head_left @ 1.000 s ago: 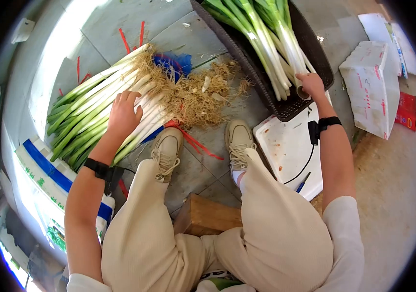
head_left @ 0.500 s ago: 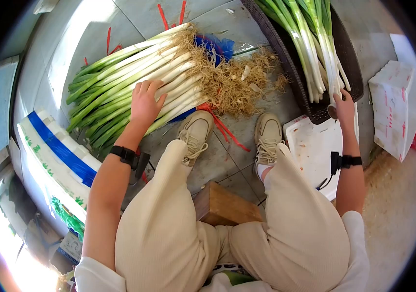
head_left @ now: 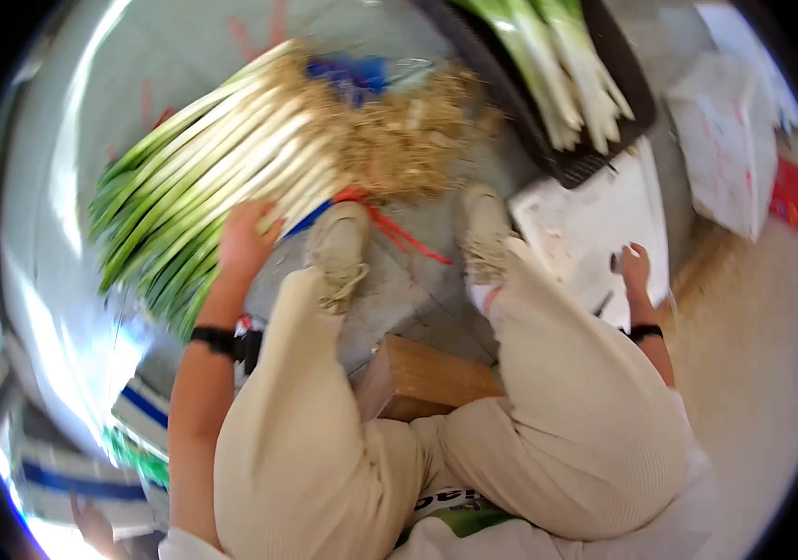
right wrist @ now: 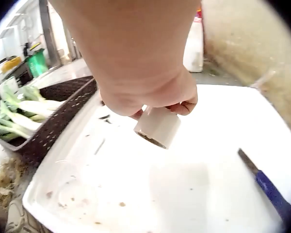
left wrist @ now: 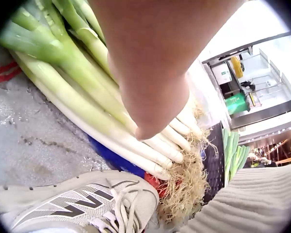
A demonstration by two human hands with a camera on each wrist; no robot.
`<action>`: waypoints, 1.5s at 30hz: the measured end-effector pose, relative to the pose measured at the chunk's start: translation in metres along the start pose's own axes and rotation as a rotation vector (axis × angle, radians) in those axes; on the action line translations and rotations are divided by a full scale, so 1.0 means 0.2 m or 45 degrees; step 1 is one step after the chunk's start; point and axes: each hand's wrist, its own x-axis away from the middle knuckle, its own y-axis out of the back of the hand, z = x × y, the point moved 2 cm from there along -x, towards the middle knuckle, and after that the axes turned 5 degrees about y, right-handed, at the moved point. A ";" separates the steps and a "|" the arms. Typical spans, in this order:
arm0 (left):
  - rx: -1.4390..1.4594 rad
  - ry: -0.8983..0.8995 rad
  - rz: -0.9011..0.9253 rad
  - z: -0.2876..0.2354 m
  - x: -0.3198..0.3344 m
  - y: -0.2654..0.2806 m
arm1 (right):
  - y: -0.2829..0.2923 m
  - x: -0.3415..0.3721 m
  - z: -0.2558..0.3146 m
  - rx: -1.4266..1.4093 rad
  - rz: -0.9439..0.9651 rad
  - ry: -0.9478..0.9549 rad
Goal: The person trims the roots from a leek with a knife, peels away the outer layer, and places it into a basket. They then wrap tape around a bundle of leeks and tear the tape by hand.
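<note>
My left hand rests on a row of long leeks, near the white ends on the side closer to me. From the left wrist, my hand hides part of the stalks, whose roots hang in a tangle beyond it. With my right hand I hold a roll of clear tape by its edge, close over a white foam lid. A knife with a blue handle lies on that lid, right of the tape.
A dark woven crate holding several leeks stands beyond the lid. Loose root trimmings cover the floor between crate and row. A wooden block sits between my legs, and a white foam box stands far right.
My right hand has drawn back from the leeks in the crate to over the white lid, bringing the tape roll. My left hand stays on the row, slightly nearer me. The head view has shifted.
</note>
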 end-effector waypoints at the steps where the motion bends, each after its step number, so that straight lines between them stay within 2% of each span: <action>1: 0.024 0.033 0.022 0.00 0.00 -0.01 | 0.04 0.05 -0.07 -0.054 -0.040 -0.086; 2: 0.043 0.073 0.039 0.00 0.00 0.00 | 0.06 0.10 -0.12 -0.113 -0.080 -0.160; 4: 0.037 0.101 0.075 -0.02 0.01 0.02 | 0.10 0.14 -0.32 -0.133 -0.004 -0.345; 6: -0.022 0.091 0.088 -0.01 0.02 0.02 | 0.07 0.12 -0.58 0.035 0.102 -0.423; 10: -0.020 0.128 0.114 0.00 0.04 0.00 | 0.10 0.31 -0.43 -0.230 0.016 -0.560; 12: -0.038 0.143 0.113 -0.01 0.04 0.01 | 0.09 0.33 -0.36 -0.319 -0.087 -0.513; 13: -0.047 0.144 0.124 -0.01 0.04 0.01 | 0.06 0.29 -0.37 -0.179 -0.121 -0.432; 17: -0.073 0.159 0.142 -0.02 0.04 0.01 | 0.01 0.21 -0.34 -0.188 -0.079 -0.286; 19: -0.078 0.195 0.143 -0.03 0.04 0.01 | 0.02 0.19 -0.26 -0.318 -0.169 -0.244; 20: -0.078 0.185 0.140 -0.04 0.04 0.02 | 0.05 0.20 -0.19 -0.330 -0.171 -0.247; 22: -0.066 0.169 0.125 -0.02 0.04 0.01 | 0.10 0.26 -0.05 -0.654 0.011 -0.428; 24: -0.038 0.173 0.107 -0.02 0.03 0.01 | 0.09 0.28 -0.05 -0.714 0.000 -0.422; 26: -0.021 0.212 0.126 -0.03 0.03 0.02 | 0.09 0.32 -0.11 -0.693 -0.177 -0.269; 28: -0.093 0.217 0.147 -0.01 0.04 0.02 | 0.01 0.32 -0.26 -0.865 -0.318 -0.053; 30: -0.091 0.255 0.176 0.03 0.04 0.02 | -0.03 0.35 -0.33 -0.876 -0.318 -0.100; 36: -0.150 0.215 0.050 0.07 0.07 -0.01 | -0.06 0.60 -0.31 -0.976 -0.436 -0.189; 38: -0.155 0.254 0.011 0.05 0.08 -0.01 | -0.12 0.64 -0.39 -0.847 -0.396 -0.194; 40: -0.238 0.244 0.033 0.04 0.08 -0.01 | -0.06 0.70 -0.27 -0.763 -0.317 -0.267; 42: -0.264 0.287 0.029 0.02 0.07 -0.01 | -0.11 0.71 -0.32 -0.827 -0.247 -0.242; 45: -0.285 0.212 -0.021 -0.01 0.07 0.00 | -0.16 0.69 -0.27 -0.715 -0.242 -0.211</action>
